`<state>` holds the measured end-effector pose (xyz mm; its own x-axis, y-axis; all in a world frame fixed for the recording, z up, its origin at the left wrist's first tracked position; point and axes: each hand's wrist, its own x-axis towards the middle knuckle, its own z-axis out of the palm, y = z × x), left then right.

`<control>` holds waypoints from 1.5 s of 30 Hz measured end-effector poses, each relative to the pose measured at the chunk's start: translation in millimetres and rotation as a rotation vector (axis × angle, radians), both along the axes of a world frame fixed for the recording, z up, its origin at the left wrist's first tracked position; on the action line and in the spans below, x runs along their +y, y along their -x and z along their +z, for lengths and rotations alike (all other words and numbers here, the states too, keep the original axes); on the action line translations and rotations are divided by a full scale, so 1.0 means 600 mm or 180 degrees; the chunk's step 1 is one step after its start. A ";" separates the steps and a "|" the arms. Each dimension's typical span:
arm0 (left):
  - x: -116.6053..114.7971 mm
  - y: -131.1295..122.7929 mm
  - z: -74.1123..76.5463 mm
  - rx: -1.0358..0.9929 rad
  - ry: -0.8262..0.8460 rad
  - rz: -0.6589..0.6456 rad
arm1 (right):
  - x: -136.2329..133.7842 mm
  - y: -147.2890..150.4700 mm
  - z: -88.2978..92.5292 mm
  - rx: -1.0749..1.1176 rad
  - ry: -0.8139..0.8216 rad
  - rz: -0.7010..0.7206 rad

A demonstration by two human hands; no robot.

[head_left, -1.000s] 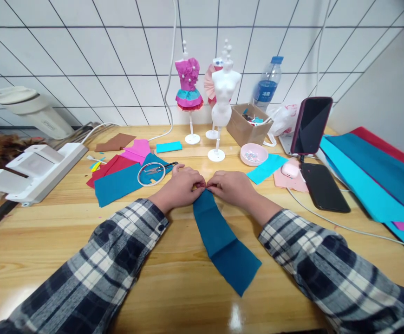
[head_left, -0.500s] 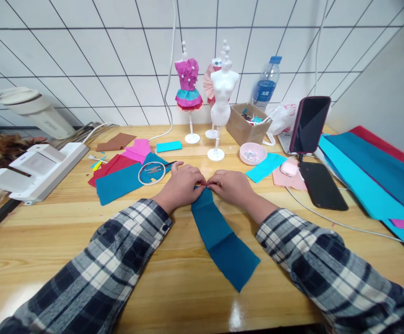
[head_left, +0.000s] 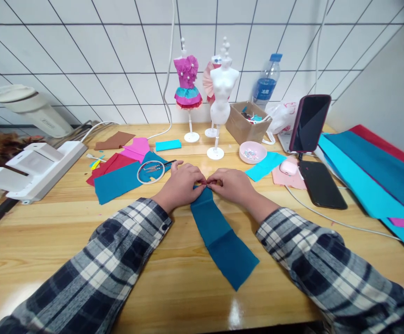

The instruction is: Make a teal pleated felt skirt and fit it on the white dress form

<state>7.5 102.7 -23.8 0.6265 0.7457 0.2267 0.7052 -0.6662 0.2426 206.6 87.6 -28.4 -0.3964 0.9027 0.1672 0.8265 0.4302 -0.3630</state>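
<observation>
A long teal paper strip (head_left: 219, 232), creased across its middle, lies on the table and runs from my fingertips toward the front right. Its far end is pinched by my left hand (head_left: 183, 185) and my right hand (head_left: 231, 185), whose thumbs and forefingers meet there. The fingers hide the exact spot they hold. Just left of my left hand, small snips (head_left: 155, 167) and a white ring (head_left: 151, 182) rest on another teal piece (head_left: 116, 185). Behind my hands a bare white mannequin (head_left: 220, 93) stands upright.
Two dressed mannequins (head_left: 188, 74) stand at the back, beside a cardboard box (head_left: 242, 127) of scraps. A pink bowl (head_left: 244, 158) holds small beads. Phones (head_left: 322, 185), a cable (head_left: 330, 217) and coloured sheets (head_left: 369, 176) occupy the right. A white power strip (head_left: 48, 176) lies left.
Both hands keep their pinch at the strip's far end, with barely any finger movement. The whole view has shifted very slightly.
</observation>
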 end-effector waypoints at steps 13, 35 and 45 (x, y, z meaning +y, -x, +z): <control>-0.004 0.017 0.019 0.0345 -0.0167 -0.0132 | -0.012 -0.014 -0.015 -0.0152 -0.0310 0.0186; -0.013 0.030 0.017 0.0552 -0.0698 -0.0488 | -0.030 -0.009 0.007 -0.0730 -0.0351 0.0278; -0.012 0.041 0.018 0.0476 -0.0399 -0.0333 | -0.036 -0.014 0.021 -0.0655 -0.0188 0.0418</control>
